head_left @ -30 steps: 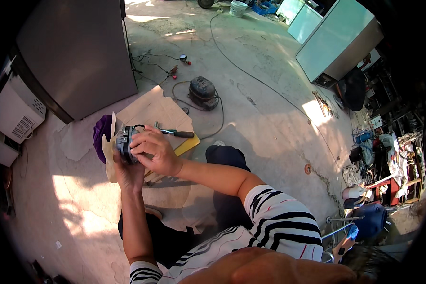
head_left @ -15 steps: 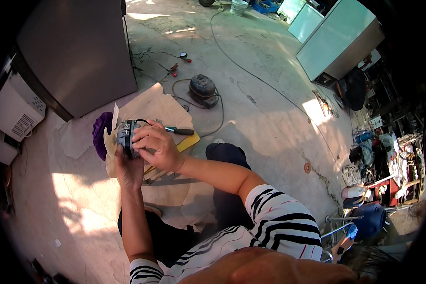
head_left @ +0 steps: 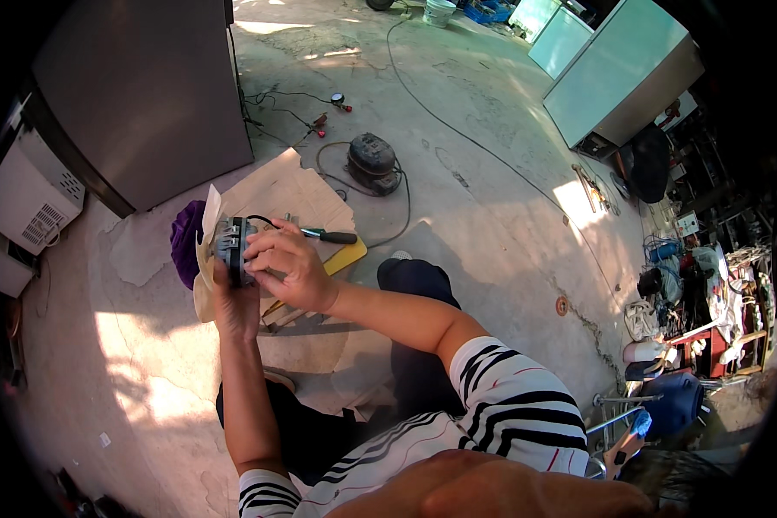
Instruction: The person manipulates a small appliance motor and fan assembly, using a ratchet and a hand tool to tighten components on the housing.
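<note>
A small fan motor (head_left: 231, 244) with a metal and black body is held up in front of me, its pale cream fan blade (head_left: 205, 289) facing left. My left hand (head_left: 236, 302) grips the motor from below, thumb against its side. My right hand (head_left: 287, 266) is on the motor's right side with bent fingers; whether something small sits under the fingertips is hidden. A black cable (head_left: 262, 219) arcs from the motor above the right hand. Just beyond that hand lies a black-handled screwdriver (head_left: 338, 237) over the cardboard (head_left: 295, 186).
Purple cloth (head_left: 186, 243) lies behind the blade, and a yellow flat piece (head_left: 347, 255) by the cardboard. Farther off stand a black compressor (head_left: 373, 162) and gauge hoses (head_left: 319, 129). A tall grey refrigerator (head_left: 138, 104) rises at left; cluttered shelving (head_left: 725, 302) fills the right.
The motor and blade have turned slightly in my hands. Both hands keep nearly the same hold, and the whole view has shifted a little.
</note>
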Tool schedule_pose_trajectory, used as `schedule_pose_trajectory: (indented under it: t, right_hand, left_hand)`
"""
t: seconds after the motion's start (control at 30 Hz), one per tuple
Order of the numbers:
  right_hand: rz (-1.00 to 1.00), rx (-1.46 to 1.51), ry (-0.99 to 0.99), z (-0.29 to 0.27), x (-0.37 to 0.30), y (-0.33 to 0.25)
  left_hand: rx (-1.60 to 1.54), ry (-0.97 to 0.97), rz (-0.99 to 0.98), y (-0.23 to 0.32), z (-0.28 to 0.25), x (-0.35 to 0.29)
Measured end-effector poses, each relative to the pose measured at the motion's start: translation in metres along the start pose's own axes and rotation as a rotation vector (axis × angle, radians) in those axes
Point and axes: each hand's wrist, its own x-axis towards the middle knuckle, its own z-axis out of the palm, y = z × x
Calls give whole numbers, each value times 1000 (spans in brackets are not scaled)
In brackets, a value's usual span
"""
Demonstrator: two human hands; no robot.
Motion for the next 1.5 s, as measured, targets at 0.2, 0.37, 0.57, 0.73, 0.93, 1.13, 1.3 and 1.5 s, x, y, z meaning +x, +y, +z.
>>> schedule_pose_trajectory:
  t: [0.2,0.37,0.57,0.73,0.93,1.13,1.3,1.5]
  right_hand:
    - [-8,15,47,0,1,3]
    - [-21,-11,31,1,1,2]
    - [-7,-18,57,-1,2,3]
    - [-15,-25,44,-1,1,3]
    - [4,-25,47,-1,-1,3]
    - [-24,-34,53,-4,2,1]
    - [-31,-49,17,-2,0,1]
    - [-6,-41,48,-8,2,7]
  left_hand:
    - [52,-22,2,4,9,-1]
    - [-54,-43,-3,0,2,2]
    - [-71,-70,2,2,6,-2]
    - [-34,-57,-1,0,1,2]
    - [-14,-82,11,-3,-2,1]
    - [49,-81,20,0,4,0]
    - [-38,-100,23,-5,-5,1]
    - [17,-54,5,-6,9,4]
